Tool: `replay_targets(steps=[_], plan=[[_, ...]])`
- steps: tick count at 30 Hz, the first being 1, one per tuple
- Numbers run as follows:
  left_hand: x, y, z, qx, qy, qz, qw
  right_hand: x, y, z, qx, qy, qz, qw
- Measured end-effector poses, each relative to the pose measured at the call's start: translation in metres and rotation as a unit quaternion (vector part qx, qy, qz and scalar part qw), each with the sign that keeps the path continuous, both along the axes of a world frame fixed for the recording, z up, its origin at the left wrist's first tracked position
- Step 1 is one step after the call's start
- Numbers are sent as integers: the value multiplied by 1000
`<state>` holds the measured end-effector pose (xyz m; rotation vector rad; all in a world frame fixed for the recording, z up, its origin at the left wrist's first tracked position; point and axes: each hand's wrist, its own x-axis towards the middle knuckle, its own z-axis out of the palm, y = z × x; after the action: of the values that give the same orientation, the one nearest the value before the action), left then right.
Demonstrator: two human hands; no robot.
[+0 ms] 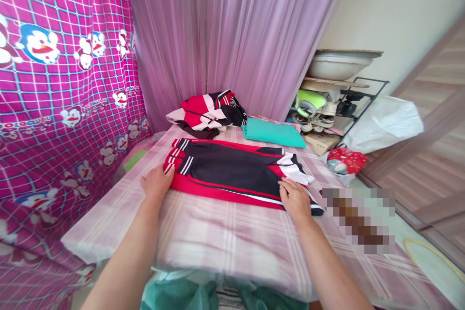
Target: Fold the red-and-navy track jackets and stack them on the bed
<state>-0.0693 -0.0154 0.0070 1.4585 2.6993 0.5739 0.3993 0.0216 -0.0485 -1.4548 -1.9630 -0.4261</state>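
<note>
Hands [297,199] apart — touching folded clothes [232,173] at both ends — can't tell if gripping

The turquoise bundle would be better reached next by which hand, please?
Probably the right hand: it is nearer the turquoise bundle; the left hand is at the left end of the garment.

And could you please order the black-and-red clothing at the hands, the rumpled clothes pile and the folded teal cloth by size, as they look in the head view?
1. Black-and-red clothing, clearly largest, though also nearest the camera
2. Rumpled clothes pile
3. Folded teal cloth, smallest
</note>
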Motion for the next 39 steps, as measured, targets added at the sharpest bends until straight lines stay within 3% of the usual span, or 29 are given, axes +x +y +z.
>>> replay_targets(steps=[16,21,25,29,34,39], plan=[[-11,8,-3,23,-56,35,998,-1,-1,0,25,2,4,1000],[-24,19,-3,-18,-68,33,997,-1,0,-1,23,12,10,1000],[-41,33,7,-85,-86,9,993,-1,2,-3,26,19,11,999],[-45,40,17,-84,-92,-21,992,-3,2,-4,32,24,5,999],[-28,37,28,-54,-82,-44,994,-6,2,-1,9,27,-2,1000],[-3,33,52,-21,-17,-95,995,-10,0,2,-9,16,20,1000]])
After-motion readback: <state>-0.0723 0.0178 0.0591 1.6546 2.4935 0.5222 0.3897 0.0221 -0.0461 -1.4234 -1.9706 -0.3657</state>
